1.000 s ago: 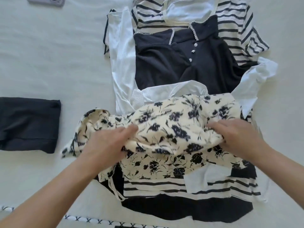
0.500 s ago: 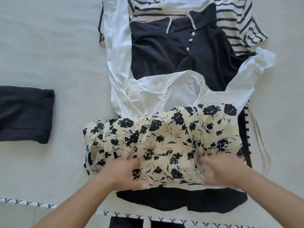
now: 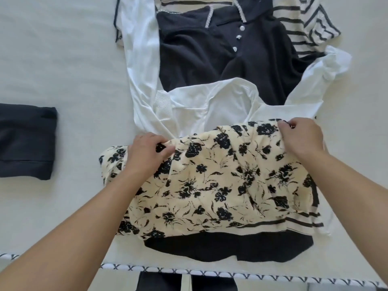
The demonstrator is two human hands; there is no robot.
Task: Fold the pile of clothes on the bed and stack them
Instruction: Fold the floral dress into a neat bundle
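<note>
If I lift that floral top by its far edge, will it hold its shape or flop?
Probably flop: the floral top already bunches and wrinkles where the left hand and right hand pinch it. It looks thin and light, draping over the clothes beneath. Folds may slip open unless both corners stay supported.

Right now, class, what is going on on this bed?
A person is folding a cream floral garment on top of a spread pile of clothes. The left hand and right hand each pinch its far edge. Under it lie a white top, a dark buttoned top and a striped top. One folded dark garment already sits apart on the left.
</note>
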